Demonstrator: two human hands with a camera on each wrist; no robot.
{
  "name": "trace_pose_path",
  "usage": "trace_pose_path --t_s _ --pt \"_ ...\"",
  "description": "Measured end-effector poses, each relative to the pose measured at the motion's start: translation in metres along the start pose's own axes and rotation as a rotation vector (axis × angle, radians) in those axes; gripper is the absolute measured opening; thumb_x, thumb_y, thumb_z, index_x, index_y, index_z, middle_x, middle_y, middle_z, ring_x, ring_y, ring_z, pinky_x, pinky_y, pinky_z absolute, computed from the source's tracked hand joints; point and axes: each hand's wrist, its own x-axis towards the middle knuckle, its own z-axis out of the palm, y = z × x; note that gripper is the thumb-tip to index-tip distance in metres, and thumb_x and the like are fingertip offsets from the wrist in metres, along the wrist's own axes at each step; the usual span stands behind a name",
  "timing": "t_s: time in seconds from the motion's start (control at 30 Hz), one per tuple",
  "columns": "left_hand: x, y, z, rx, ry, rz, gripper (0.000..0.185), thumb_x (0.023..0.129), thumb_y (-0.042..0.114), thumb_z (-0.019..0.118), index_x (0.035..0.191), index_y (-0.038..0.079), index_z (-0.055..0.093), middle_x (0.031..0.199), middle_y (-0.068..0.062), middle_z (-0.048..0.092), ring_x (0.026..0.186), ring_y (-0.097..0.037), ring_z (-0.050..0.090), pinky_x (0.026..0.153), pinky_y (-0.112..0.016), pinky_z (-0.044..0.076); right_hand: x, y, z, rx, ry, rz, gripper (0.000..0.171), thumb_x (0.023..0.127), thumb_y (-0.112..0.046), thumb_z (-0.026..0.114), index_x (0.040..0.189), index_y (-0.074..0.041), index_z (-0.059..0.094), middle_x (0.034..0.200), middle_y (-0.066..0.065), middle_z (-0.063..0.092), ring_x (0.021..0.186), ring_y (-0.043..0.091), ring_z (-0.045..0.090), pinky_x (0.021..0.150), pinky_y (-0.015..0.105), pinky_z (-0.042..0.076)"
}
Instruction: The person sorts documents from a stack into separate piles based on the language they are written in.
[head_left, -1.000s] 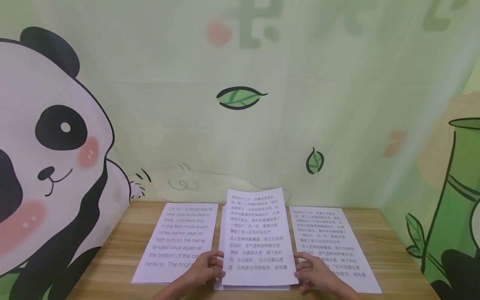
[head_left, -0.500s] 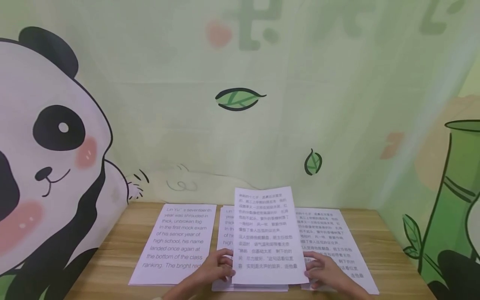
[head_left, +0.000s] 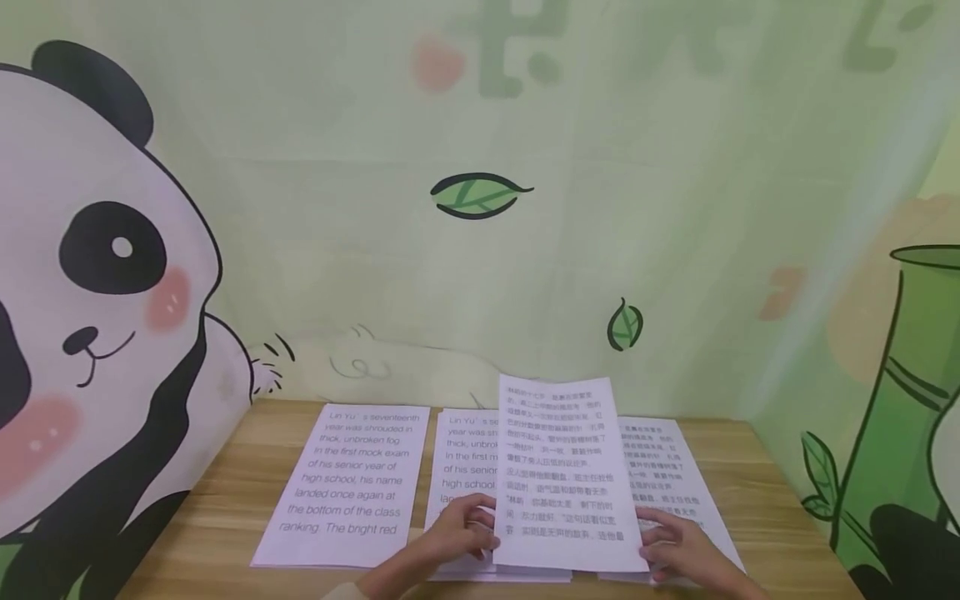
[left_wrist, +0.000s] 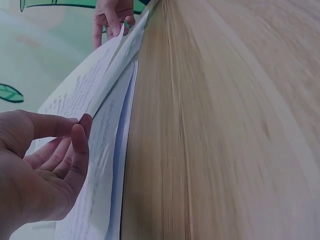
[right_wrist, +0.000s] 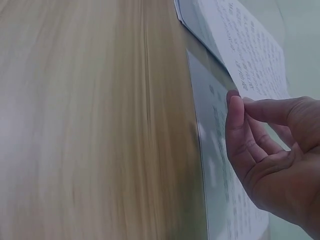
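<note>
A white sheet with Chinese print [head_left: 561, 475] is held raised and tilted above the wooden table [head_left: 217, 500]. My left hand [head_left: 480, 532] pinches its lower left edge and my right hand [head_left: 654, 540] pinches its lower right edge. The sheet hangs partly over the middle paper stack [head_left: 463, 462], whose top page is in English, and partly over the right stack [head_left: 667, 471] of Chinese pages. In the left wrist view, thumb and fingers of my left hand [left_wrist: 75, 137] close on the sheet [left_wrist: 95, 85]. The right wrist view has my right hand [right_wrist: 240, 112] gripping the sheet's edge [right_wrist: 250, 47].
A third stack with English print [head_left: 341, 483] lies at the left of the table. A panda and bamboo backdrop [head_left: 480, 192] closes the back and both sides. Bare wood runs along the table's left and right edges.
Both hands have carried the Chinese sheet to the right, off the middle stack and over the right one. The English top page of the middle stack is now uncovered.
</note>
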Motion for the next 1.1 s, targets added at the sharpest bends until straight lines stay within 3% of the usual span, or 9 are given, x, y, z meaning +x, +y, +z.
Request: trace_pose_path --t_s 0.4,0.67,1.1 --pt "0.017 0.016 0.036 -0.034 0.0 -0.034 0.045 0.082 -0.006 0.069 0.126 0.0 0.062 0.099 -0.008 0.069 0.076 -0.012 0.067 0.064 -0.028 0.059 -0.016 -0.004 -0.038 -0.073 0.065 0.107 0.07 0.096 -0.011 0.067 0.149 0.015 0.029 0.106 0.005 0.07 0.091 0.018 0.067 0.077 0.036 0.063" --pt "0.032 0.02 0.063 -0.034 0.002 -0.04 0.045 0.079 -0.006 0.07 0.123 0.002 0.064 0.096 -0.007 0.068 0.075 -0.013 0.066 0.063 -0.028 0.06 -0.031 0.003 -0.06 -0.042 0.085 0.162 0.072 0.097 -0.013 0.067 0.15 0.014 0.026 0.105 0.002 0.07 0.091 0.017 0.066 0.077 0.033 0.061" --pt "0.048 0.021 0.1 -0.04 -0.037 -0.06 0.05 0.079 -0.009 0.07 0.126 0.006 0.065 0.096 -0.006 0.072 0.073 -0.013 0.065 0.063 -0.03 0.06 -0.05 0.016 -0.096 -0.09 0.057 0.143 0.073 0.098 -0.015 0.066 0.148 0.018 0.023 0.114 0.01 0.07 0.094 0.015 0.067 0.077 0.032 0.06"
